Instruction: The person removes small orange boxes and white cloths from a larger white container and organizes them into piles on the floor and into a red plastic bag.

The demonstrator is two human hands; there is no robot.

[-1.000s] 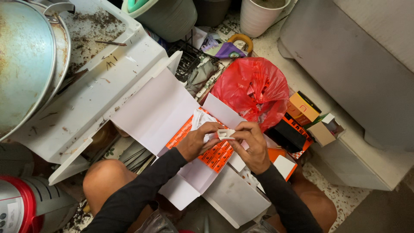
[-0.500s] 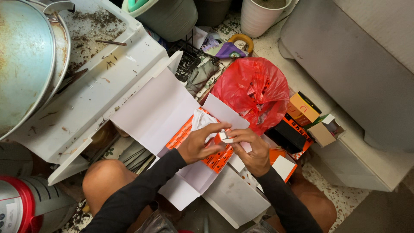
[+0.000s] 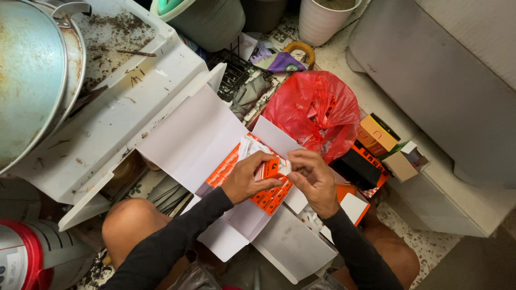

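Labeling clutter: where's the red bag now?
Head view, upper centre: the red bag lies on the floor just beyond both hands, left of the small orange box, touching the open white box.

1. A cluttered home storage corner with a speckled terrazzo floor (image 3: 430,244)
2. Left of the red plastic bag (image 3: 314,110), a dirty white cabinet (image 3: 129,107) carries a big metal pot (image 3: 32,75)
3. Beyond the bag, buckets (image 3: 322,19); right of it, small cartons (image 3: 379,134)

A small orange packet (image 3: 269,169) is held tilted above an opened white carton (image 3: 193,139) packed with matching orange packets (image 3: 271,197).
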